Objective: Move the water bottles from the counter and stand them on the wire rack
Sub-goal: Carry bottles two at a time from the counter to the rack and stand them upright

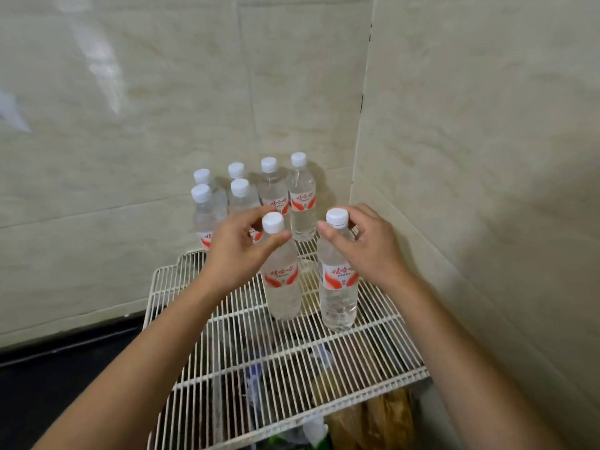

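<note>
Left grip (240,248) pinches neck of left bottle (282,287), right grip (367,245) pinches neck of right bottle (337,293). Both upright on wire rack (276,362), frame centre, long axes vertical, bodies straight below grips. Six more bottles (302,196) behind.

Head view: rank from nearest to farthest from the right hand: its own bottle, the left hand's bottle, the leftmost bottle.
1. The right bottle, in the right hand.
2. The left bottle, beside it, in the left hand.
3. The leftmost bottle, back left.
</note>
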{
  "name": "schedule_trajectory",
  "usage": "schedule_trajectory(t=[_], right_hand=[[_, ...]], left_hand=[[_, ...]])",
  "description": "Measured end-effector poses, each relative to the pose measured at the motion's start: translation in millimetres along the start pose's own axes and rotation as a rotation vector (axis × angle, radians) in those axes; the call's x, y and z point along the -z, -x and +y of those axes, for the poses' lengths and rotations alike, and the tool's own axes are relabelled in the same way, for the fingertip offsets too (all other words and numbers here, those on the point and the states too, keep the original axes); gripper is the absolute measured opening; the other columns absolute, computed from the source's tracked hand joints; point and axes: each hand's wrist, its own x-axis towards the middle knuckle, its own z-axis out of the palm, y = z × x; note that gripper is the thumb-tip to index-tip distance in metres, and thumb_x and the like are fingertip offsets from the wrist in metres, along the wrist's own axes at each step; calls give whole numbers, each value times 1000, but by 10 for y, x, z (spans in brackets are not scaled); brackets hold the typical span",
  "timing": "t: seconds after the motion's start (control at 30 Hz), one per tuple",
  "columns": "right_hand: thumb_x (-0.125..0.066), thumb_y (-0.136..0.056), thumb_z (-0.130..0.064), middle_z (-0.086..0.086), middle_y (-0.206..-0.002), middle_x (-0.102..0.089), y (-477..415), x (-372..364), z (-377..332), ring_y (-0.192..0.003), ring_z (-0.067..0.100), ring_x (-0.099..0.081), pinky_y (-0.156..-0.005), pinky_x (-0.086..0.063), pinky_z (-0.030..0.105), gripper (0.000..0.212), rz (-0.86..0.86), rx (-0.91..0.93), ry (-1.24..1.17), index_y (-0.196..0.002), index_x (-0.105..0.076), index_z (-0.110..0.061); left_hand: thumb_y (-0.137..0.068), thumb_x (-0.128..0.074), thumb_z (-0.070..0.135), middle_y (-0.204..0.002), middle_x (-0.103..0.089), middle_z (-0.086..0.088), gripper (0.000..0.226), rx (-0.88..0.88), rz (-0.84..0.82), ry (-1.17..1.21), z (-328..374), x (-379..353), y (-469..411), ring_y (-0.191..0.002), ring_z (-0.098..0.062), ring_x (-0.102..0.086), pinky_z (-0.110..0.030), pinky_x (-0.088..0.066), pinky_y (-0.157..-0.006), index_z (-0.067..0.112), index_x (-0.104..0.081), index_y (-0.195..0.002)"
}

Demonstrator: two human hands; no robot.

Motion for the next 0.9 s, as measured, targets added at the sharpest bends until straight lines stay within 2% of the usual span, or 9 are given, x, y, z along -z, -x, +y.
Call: schedule_trajectory(t=[0.13,0.23,0.3,0.37,0.43,0.53,0.6,0.7,0.9], right_hand=[[-69,-89,-53,-17,-92,-63,-286,65,-111,-87,-1,-60,-73,-48,25,17,-44,15,27,-101,-67,-41],[-71,-88,-52,-8,-102,-68,-575,33,-116,-92,11,-63,-81,-53,32,27,-87,-21,48,-107,-73,-33],[-73,-87,-50,-6,-107,-69,-775,-17,-78,-97,15,-65,-87,-55,39,32,-116,-50,75,-110,-74,-28],[-73,-87,-47,-3,-106,-69,-943,-88,-54,-98,18,-65,-89,-55,43,29,-136,-61,113,-107,-75,-25],[-74,-87,-45,-2,-100,-69,-1093,-177,-29,-95,20,-65,-86,-55,44,24,-140,-69,133,-99,-74,-23],[-74,-87,-43,-2,-93,-70,-1261,-280,-18,-91,22,-67,-82,-55,44,15,-147,-80,145,-83,-66,-31],[-74,-87,-45,-3,-95,-72,-1325,-340,-3,-92,20,-68,-82,-56,44,16,-153,-90,138,-88,-70,-30],[-72,-87,-51,-4,-100,-72,-1341,-413,4,-92,18,-67,-82,-56,45,33,-129,-82,157,-109,-75,-27],[-68,-90,-48,-2,-108,-71,-1182,-438,45,-97,20,-65,-83,-54,42,35,-58,-66,172,-117,-70,-27]], left_hand=[[-81,-83,28,-92,-71,14,32,-9,-3,30,103,42,-297,-81,-6,-64,-22,-49,-70,25,-70,-110],[-79,-84,31,-85,-67,13,30,-35,7,-64,202,94,-584,-76,-4,-60,-18,-47,-68,22,-70,-104],[-77,-86,32,-86,-66,11,34,-26,-7,-127,227,140,-769,-78,-4,-60,-15,-47,-71,22,-70,-105],[-74,-88,34,-91,-68,6,40,-9,-38,-195,218,167,-939,-85,-12,-64,-26,-53,-78,19,-71,-107],[-73,-88,37,-95,-69,5,43,16,-76,-283,165,177,-1084,-90,-15,-64,-35,-55,-83,19,-71,-109],[-72,-87,42,-105,-72,2,48,56,-118,-373,28,169,-1219,-92,-15,-63,-36,-55,-85,21,-71,-112],[-72,-87,45,-108,-72,4,49,64,-133,-381,-64,147,-1251,-93,-15,-64,-37,-56,-84,23,-70,-113],[-73,-86,46,-106,-71,6,49,58,-119,-338,-163,112,-1243,-93,-13,-62,-36,-55,-83,24,-70,-113],[-75,-83,48,-94,-64,10,52,-5,-94,-360,-252,86,-1223,-85,-10,-55,-28,-44,-74,25,-67,-118]])
